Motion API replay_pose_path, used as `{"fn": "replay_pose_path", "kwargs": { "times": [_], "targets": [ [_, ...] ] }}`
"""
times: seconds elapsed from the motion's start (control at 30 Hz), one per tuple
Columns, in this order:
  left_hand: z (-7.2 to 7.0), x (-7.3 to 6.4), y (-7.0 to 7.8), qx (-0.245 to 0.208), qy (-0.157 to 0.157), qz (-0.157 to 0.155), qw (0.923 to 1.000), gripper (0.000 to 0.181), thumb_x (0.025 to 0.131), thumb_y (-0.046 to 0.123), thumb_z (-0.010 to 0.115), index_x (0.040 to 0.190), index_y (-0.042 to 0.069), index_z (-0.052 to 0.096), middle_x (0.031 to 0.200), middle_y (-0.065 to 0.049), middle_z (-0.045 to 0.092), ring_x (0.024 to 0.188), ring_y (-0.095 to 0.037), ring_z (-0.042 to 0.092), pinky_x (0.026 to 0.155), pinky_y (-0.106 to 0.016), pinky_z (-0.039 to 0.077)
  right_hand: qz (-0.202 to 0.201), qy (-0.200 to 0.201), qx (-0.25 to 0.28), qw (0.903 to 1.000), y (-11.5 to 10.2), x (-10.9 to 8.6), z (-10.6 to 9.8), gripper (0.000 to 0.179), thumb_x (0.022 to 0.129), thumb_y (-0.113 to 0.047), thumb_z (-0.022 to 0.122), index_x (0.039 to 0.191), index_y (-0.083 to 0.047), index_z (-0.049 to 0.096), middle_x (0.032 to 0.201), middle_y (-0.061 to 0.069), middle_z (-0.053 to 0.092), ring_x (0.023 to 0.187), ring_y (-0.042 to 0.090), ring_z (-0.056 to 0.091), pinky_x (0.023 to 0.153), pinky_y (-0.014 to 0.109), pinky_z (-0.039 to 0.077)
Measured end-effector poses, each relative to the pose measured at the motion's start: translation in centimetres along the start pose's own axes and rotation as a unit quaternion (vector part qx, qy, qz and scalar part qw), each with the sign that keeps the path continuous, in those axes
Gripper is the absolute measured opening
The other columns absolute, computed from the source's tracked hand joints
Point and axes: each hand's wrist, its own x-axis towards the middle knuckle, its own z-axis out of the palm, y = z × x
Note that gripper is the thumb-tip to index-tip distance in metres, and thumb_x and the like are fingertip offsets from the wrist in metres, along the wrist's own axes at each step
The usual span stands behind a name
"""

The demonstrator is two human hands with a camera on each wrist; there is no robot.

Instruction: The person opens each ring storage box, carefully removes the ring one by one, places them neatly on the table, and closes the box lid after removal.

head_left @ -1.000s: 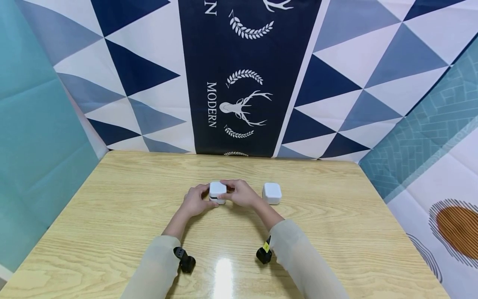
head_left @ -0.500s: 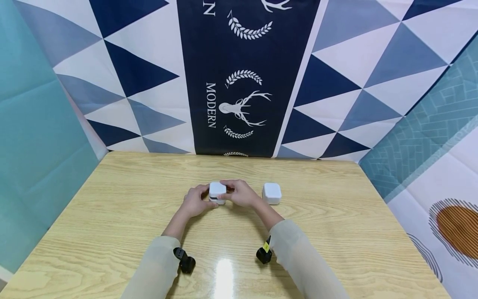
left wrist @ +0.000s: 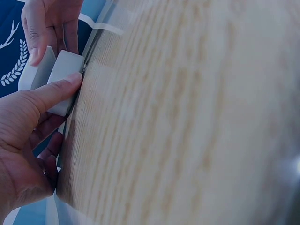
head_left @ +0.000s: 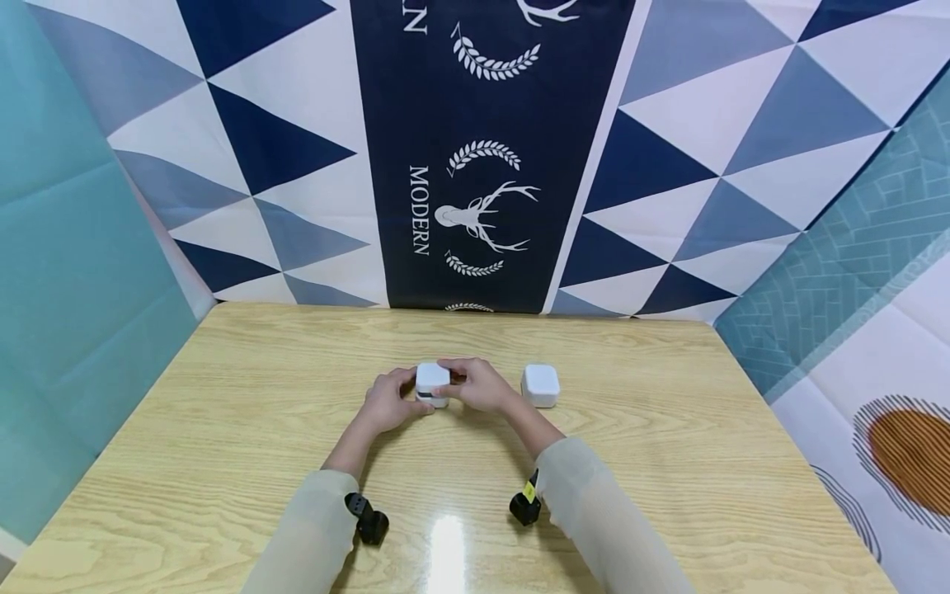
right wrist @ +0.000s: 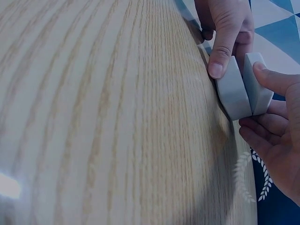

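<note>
1. As we look down past two forearms, we find both hands meeting at a small white box [head_left: 433, 376] with rounded corners, on the far half of a counter [head_left: 631, 429].
2. We see the left hand [head_left: 387, 402] curled about the box's lower part [right wrist: 233, 96], its thumb [left wrist: 56, 90] on the near side and its fingers reaching round behind.
3. We see the right hand [head_left: 481, 385] pinching the upper part [left wrist: 35, 70], thumb [right wrist: 274, 79] in front and fingers at the back.
4. Between the two parts we notice a dark gap: the upper part is tilted, raised at the left, and the gap narrows toward the right.
5. Apart from the hands, beyond the right wrist, we find a second white box [head_left: 540, 384] standing on the counter.
6. Both arms wear pale sleeves [head_left: 609, 511], each with a small black camera [head_left: 373, 525] at the wrist.
7. Under everything we see light, streaky wood grain, with a bright reflection [head_left: 445, 553] between the forearms.
8. Behind, we make out a cloth of blue, grey and white triangles [head_left: 668, 124] and a dark panel [head_left: 416, 99] showing a stag's head, leafy sprigs and the word MODERN.
</note>
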Motion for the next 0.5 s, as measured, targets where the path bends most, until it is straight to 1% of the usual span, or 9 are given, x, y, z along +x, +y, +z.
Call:
{"fn": "replay_pose_path", "kwargs": {
  "times": [0.3, 0.5],
  "targets": [
    [0.09, -0.01, -0.19, -0.003, 0.004, 0.006, 1.0, 0.073, 0.076, 0.03, 0.077, 0.138, 0.007, 0.046, 0.135, -0.012, 0.053, 0.129, -0.035, 0.041, 0.103, -0.056, 0.032, 0.007, -0.005, 0.01, 0.9999, -0.06, 0.0, 0.05, 0.058, 0.085, -0.032, 0.068, 0.134, -0.007, 0.051, 0.127, 0.009, 0.061, 0.112, 0.017, 0.059, 0.093, 0.035, 0.047],
    [0.08, 0.1, -0.17, -0.007, 0.001, 0.0, 1.0, 0.073, 0.077, 0.031, 0.077, 0.139, 0.009, 0.045, 0.137, -0.01, 0.051, 0.131, -0.036, 0.038, 0.104, -0.056, 0.03, 0.002, -0.002, 0.01, 1.0, 0.03, 0.1, 0.02, 0.058, 0.085, -0.031, 0.069, 0.134, -0.005, 0.051, 0.126, 0.01, 0.061, 0.111, 0.018, 0.059, 0.093, 0.035, 0.048]
  ]
}}
